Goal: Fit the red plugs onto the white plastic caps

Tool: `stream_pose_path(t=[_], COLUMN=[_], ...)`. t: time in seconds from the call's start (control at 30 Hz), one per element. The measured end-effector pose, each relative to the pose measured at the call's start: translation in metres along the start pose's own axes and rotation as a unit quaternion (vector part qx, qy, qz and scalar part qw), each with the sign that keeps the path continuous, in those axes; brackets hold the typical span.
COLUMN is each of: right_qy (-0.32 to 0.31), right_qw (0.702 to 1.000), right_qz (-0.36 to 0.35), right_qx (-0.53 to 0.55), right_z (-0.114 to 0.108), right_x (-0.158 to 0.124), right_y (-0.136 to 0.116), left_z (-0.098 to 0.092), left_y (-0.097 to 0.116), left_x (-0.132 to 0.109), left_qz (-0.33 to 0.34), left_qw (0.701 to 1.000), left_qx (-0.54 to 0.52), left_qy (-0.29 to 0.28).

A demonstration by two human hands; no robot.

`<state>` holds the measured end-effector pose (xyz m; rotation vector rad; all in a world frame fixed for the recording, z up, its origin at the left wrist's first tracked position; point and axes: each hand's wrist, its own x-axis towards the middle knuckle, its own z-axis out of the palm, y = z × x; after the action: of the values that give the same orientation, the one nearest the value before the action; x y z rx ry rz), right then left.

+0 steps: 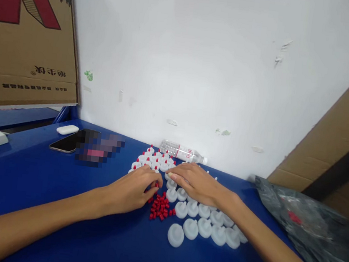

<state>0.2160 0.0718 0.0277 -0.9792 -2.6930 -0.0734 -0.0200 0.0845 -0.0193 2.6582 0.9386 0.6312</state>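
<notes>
My left hand (134, 190) rests on the blue table (59, 202) with its fingers curled, pinching a small red cap (157, 185) at the fingertips. A pile of loose red caps (161, 208) lies just right of it. My right hand (194, 182) lies over several white round plastic parts (204, 226), its fingers together and touching one white part (168, 176) near the left fingertips. Behind both hands sit white parts fitted with red caps (155, 158).
A clear water bottle (182, 152) lies on its side against the white wall. A phone (69, 141) and a white case (67, 129) lie at the back left. Cardboard boxes (28, 34) stand at left, and a dark plastic bag (308, 230) at right.
</notes>
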Motion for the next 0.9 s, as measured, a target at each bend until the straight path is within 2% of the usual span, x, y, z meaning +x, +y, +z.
stream_pose_path(t=[0.23,0.33,0.5,0.63,0.77,0.9], right_qy=[0.033,0.027,-0.011,-0.014,0.018,0.093], right_qw=[0.996,0.994,0.994,0.995,0.996,0.99], right_qz=[0.075,0.099,0.105,0.098,0.081,0.066], right_qx=[-0.036,-0.042,-0.028,-0.024,-0.041,-0.077], right_z=[0.01,0.017,0.027,0.031,0.029,0.015], right_x=[-0.003,-0.005,-0.01,-0.012,-0.01,-0.006], right_y=[0.013,0.02,0.025,0.026,0.026,0.024], left_z=[0.0,0.0,0.001,0.001,0.001,0.0], left_y=[-0.001,-0.001,-0.001,0.0,0.0,0.0], left_x=[-0.002,-0.001,-0.001,-0.002,-0.002,-0.002], left_qz=[-0.001,0.006,0.018,0.017,0.008,0.013], left_qw=[1.0,1.0,0.999,0.999,1.0,1.0], left_qx=[0.009,0.017,0.028,0.028,0.025,0.015], left_qy=[-0.001,0.002,0.012,0.009,0.013,0.023])
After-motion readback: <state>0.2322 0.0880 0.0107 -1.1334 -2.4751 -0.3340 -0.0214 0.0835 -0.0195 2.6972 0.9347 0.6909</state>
